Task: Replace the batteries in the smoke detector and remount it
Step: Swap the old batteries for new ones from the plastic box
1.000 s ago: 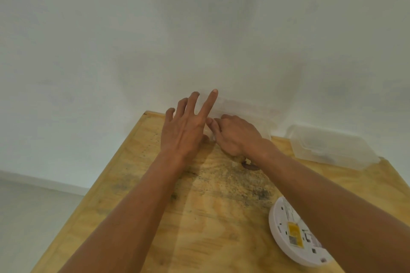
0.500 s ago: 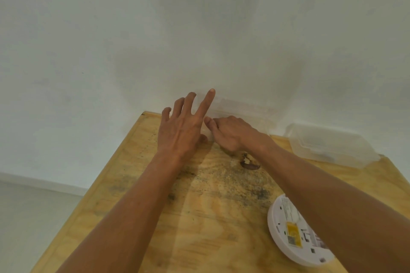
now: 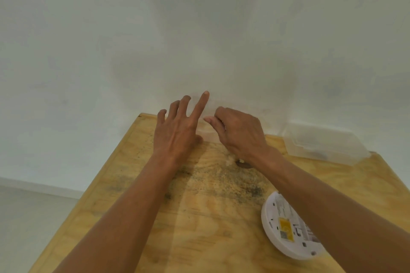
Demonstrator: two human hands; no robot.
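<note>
The white round smoke detector lies back side up, with a yellow label, at the table's right front, partly under my right forearm. My left hand rests with fingers spread against the left side of a translucent plastic box at the table's back edge. My right hand hovers over the same box with its fingers curled downward and hides most of it. Whether those fingers grip the lid or anything inside is hidden. No batteries are visible.
The plywood table has dark stains in its middle and stands against a white wall. A second clear lidded container sits at the back right. A small dark knot or mark shows just under my right wrist. Floor lies to the left.
My right hand has lifted slightly off the box and its fingers have curled more. My left hand has stayed spread at the box's left side.
</note>
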